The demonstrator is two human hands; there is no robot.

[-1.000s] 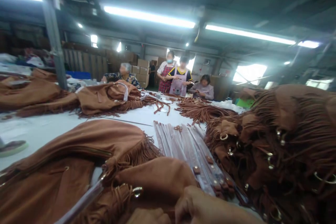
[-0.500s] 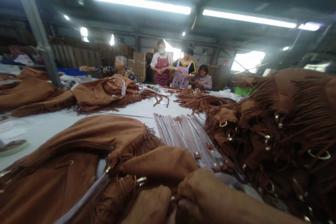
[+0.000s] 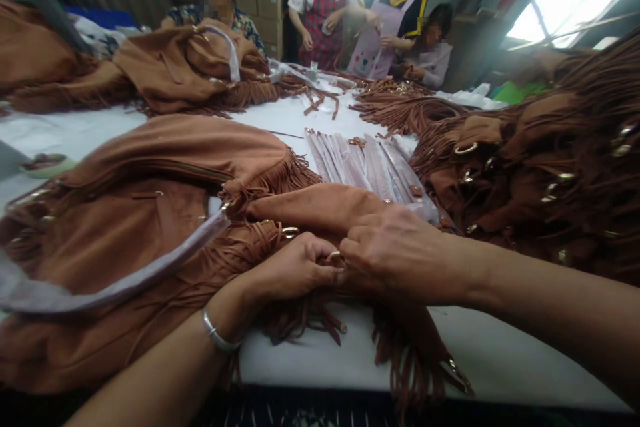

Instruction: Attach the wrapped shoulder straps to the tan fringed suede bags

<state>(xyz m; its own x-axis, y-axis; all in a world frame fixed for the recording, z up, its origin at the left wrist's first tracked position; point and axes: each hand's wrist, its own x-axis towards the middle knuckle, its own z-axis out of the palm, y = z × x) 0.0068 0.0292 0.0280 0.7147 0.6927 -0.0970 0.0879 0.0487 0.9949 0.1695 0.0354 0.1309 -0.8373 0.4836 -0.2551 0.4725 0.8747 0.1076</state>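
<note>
My left hand [image 3: 300,265], with a silver bangle [image 3: 220,333] at its wrist, pinches a small gold-coloured metal ring [image 3: 334,255] on a brown suede fringed bag [image 3: 320,203]. Pressed close on the right, my right hand [image 3: 395,247] is closed on the same bag beside the ring; its fingertips are mostly hidden. Loose fringe [image 3: 407,360] hangs from the bag towards the table's front edge. To the left lies another brown fringed bag [image 3: 135,227], its handle [image 3: 150,273] wrapped in whitish film.
Wrapped straps [image 3: 360,163] lie behind my hands on the white table [image 3: 320,363]. A tall heap of fringed brown bags [image 3: 540,160] rises on the right. More bags [image 3: 170,67] sit at the far left. Several people [image 3: 325,7] are across the table.
The view has tilted down, so my forearms and the table's front edge now show. My hands stay close together at the bag's metal ring.
</note>
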